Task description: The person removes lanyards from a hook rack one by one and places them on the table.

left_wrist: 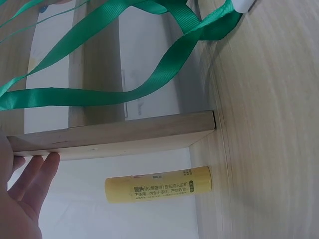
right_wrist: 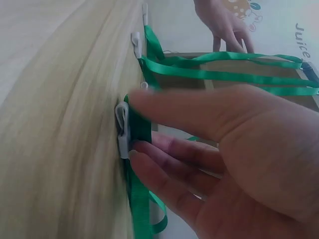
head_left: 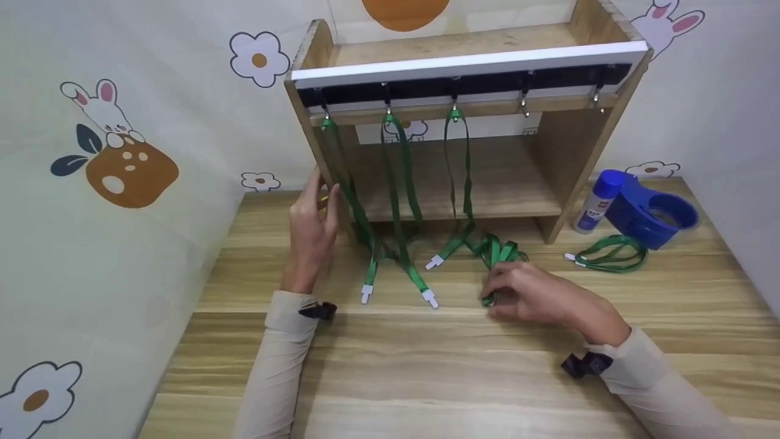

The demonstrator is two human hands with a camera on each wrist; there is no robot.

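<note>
"Where is room found for the right hand?"

"On its near side, where the pale wood-grain tabletop is spread wide. Past the fingertips, the front edge of the brown wooden shelf unit is met."

"How are its fingers held?"

"Thumb and fingers are curled about a bunched green ribbon lanyard on the tabletop, its white plastic clip at the fingertips. How firmly it is pinched cannot be told; the thumb is blurred."

"And the left hand?"

"Its straight, slightly spread fingers are laid against the unit's outer side panel."

"What stands in the way?"

"Between both hands, three hanging green lanyards are hung from metal hooks, their clipped ends lying left of the right fingers. Beyond the left fingertips, a yellow printed cylinder is stood upright. Right of the right fingers, a coiled green lanyard, a blue-capped white glue stick and a blue plastic holder are set close together."
</note>
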